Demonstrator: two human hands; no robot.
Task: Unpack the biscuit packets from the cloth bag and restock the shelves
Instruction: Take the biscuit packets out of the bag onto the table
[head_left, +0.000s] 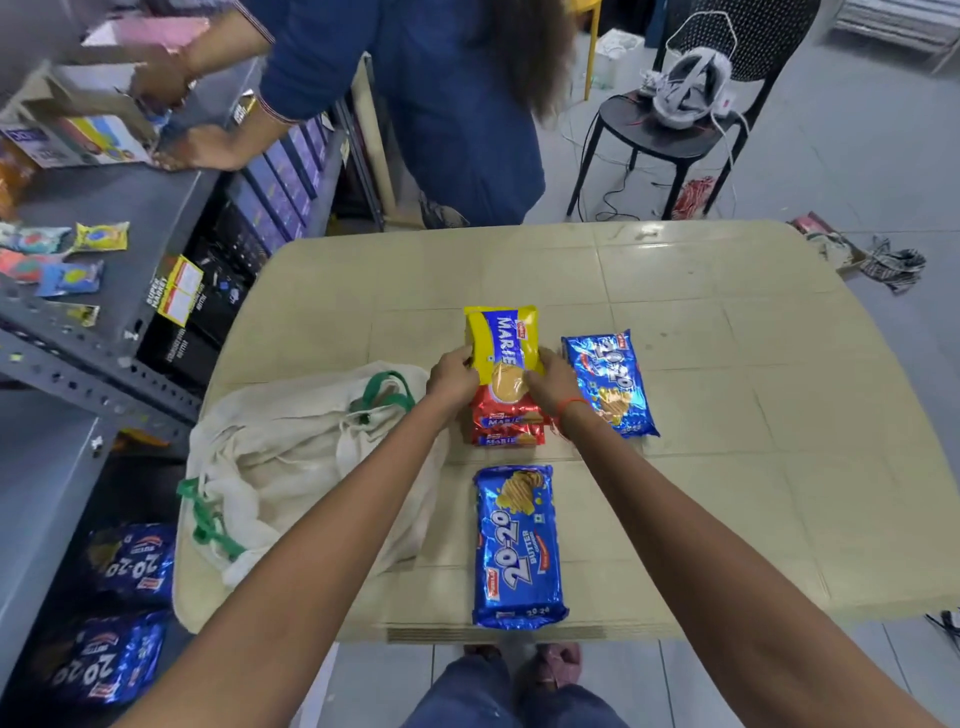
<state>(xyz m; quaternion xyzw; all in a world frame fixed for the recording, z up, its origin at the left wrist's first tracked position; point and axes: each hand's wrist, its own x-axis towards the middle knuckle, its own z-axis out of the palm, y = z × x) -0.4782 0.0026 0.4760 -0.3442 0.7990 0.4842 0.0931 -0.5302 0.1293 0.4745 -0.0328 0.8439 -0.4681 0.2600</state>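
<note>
A yellow Marie biscuit packet (501, 338) lies on top of a stack of red Marie packets (506, 428) in the middle of the beige table (727, 415). My left hand (453, 378) grips its left side and my right hand (551, 384) grips its right side. One blue 20-20 packet (609, 382) lies just right of the stack, another blue 20-20 packet (519, 545) near the front edge. The cream cloth bag (291, 467) with green handles slumps at the table's left edge.
Grey metal shelves (78, 358) run along the left, with small sachets on top and blue 20-20 packets (132, 561) on a low level. Another person (441, 104) stands behind the table, handling boxes on the shelf. A black chair (675, 130) stands at the back right.
</note>
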